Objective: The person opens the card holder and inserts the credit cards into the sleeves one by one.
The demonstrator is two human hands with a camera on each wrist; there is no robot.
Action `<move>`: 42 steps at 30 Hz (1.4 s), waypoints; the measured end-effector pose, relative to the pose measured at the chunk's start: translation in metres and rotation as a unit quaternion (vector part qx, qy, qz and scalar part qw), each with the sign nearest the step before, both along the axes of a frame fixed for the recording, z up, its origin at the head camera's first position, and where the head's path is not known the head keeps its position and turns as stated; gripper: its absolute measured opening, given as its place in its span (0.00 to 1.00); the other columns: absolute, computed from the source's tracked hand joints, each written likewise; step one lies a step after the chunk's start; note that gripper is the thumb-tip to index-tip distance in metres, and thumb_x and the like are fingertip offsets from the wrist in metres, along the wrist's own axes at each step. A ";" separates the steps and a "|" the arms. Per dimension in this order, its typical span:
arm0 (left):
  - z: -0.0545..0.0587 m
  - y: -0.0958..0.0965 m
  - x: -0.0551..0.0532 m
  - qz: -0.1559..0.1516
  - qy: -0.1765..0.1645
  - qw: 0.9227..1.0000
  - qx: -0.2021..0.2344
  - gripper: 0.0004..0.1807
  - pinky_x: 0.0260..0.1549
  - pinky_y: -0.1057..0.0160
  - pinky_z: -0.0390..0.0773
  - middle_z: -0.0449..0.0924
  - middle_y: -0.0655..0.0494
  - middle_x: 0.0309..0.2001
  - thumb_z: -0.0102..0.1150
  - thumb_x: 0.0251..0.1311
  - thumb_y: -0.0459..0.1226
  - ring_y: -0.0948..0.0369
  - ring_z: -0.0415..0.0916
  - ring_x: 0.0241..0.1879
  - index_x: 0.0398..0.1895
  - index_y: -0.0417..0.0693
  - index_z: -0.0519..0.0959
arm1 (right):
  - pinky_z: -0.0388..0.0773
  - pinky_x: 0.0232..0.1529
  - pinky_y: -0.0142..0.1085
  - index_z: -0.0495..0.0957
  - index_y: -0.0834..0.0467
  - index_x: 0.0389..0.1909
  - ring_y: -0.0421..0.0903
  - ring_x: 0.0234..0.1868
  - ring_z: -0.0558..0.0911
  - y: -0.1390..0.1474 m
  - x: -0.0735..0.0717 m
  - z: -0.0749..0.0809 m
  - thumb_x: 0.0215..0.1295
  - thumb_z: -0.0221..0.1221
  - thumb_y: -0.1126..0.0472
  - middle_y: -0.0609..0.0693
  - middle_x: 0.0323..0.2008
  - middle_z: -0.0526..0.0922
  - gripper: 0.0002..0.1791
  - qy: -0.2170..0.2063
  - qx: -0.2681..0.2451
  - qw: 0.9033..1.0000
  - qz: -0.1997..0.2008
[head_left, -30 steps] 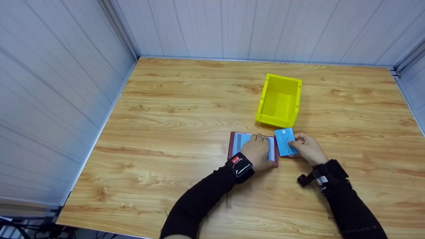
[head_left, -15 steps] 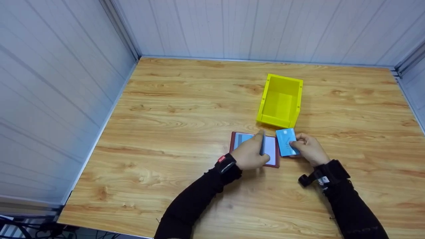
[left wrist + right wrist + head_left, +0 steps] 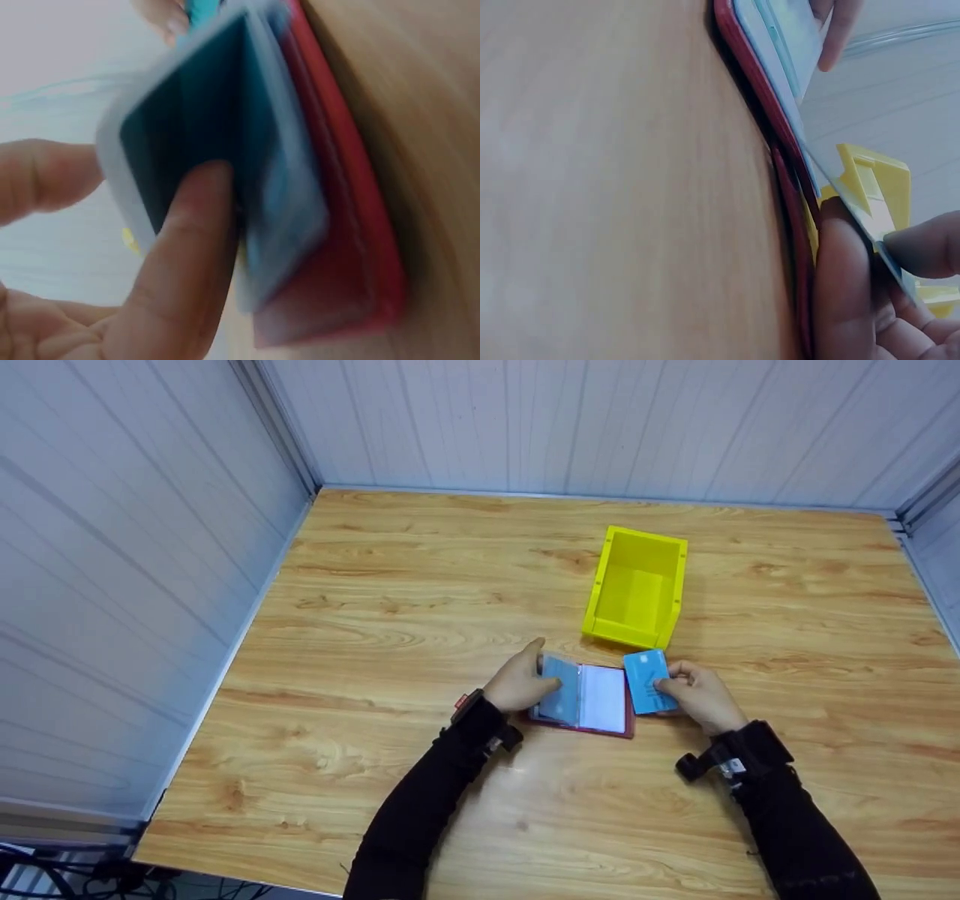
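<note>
A red card holder [image 3: 628, 727] lies spread on the table, with clear sleeve pages inside. My left hand [image 3: 516, 684] pinches a bluish sleeve page [image 3: 562, 697] at the holder's left side, thumb on its face. In the left wrist view the thumb [image 3: 199, 217] reaches into the gap between two sleeve pages, and another finger is by the outer edge. My right hand [image 3: 701, 697] pinches a light blue card [image 3: 646, 679] between thumb and fingers at the holder's right edge. The right wrist view shows this card [image 3: 847, 199] nearly edge-on.
A yellow plastic bin [image 3: 634, 592] stands just behind the card holder, its open top facing up. Wood-grain table [image 3: 375, 660] extends around it. White panel walls [image 3: 465, 420] rise at the back and both sides; cables [image 3: 45, 877] lie beyond the front left corner.
My left hand has moved left, turning a sleeve page over from right to left, which uncovers a white page on the right. The right hand with the blue card stays almost still.
</note>
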State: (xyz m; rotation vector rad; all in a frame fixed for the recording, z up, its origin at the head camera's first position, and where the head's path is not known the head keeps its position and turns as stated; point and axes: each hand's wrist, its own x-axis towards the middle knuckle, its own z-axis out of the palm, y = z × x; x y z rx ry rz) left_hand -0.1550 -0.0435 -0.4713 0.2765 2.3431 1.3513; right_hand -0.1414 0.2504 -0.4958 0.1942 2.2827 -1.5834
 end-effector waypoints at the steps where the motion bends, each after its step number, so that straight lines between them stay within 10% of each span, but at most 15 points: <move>1: -0.001 -0.001 -0.001 0.001 0.007 1.000 -0.008 0.44 0.55 0.60 0.76 0.74 0.39 0.62 0.58 0.60 0.36 0.57 0.76 0.45 0.76 0.35 0.50 | 0.71 0.21 0.25 0.70 0.60 0.36 0.32 0.18 0.70 0.000 0.000 0.001 0.69 0.55 0.62 0.36 0.16 0.68 0.05 0.001 0.006 1.000 0.001; 11: -0.005 -0.006 -0.007 -0.004 0.038 0.999 -0.024 0.29 0.35 0.68 0.72 0.71 0.57 0.30 0.56 0.59 0.29 0.62 0.69 0.29 0.66 0.35 0.67 | 0.81 0.33 0.29 0.75 0.62 0.43 0.34 0.28 0.80 -0.002 -0.002 0.017 0.73 0.52 0.58 0.37 0.26 0.80 0.10 -0.003 -0.009 1.000 -0.007; 42: -0.007 -0.011 -0.006 -0.010 0.049 0.999 -0.021 0.23 0.27 0.69 0.72 0.69 0.59 0.25 0.54 0.57 0.27 0.63 0.70 0.23 0.58 0.35 0.72 | 0.83 0.26 0.30 0.74 0.73 0.49 0.37 0.20 0.81 -0.061 -0.008 0.008 0.67 0.58 0.64 0.47 0.22 0.81 0.16 -0.044 -0.002 0.992 0.119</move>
